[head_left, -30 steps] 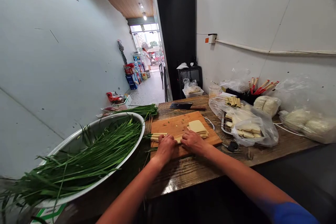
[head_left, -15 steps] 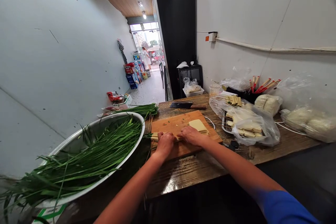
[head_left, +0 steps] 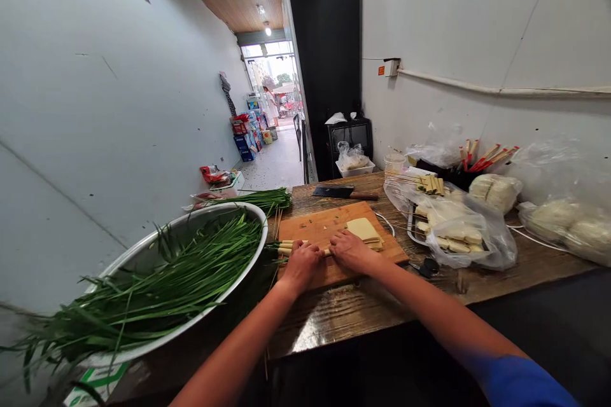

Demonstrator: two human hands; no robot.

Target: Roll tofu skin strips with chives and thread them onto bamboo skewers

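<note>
On the wooden cutting board [head_left: 317, 222], a pale yellow tofu-skin roll [head_left: 327, 253] runs crosswise under both hands. My left hand [head_left: 304, 263] is closed over the roll's left part, and my right hand [head_left: 351, 250] is closed on its right end. The hands are a small gap apart, and the fingertips are partly hidden. Just left of my left hand lie more rolls [head_left: 285, 245] with green chive ends showing. Beyond my right hand sits a stack of square tofu-skin sheets [head_left: 363, 230]. Thin wooden skewers [head_left: 277, 219] rest at the board's left edge.
A large metal basin [head_left: 263, 235] full of garlic chives [head_left: 191, 280] stands at the left. Behind the board lies a cleaver [head_left: 334, 191]. To the right are a bagged tray of skewered food [head_left: 458, 232], black-handled scissors [head_left: 428, 266] and bagged noodles [head_left: 568, 222].
The view has shifted slightly, moving the scene a little right. My hands stay on the roll, with slightly more of it showing between them.
</note>
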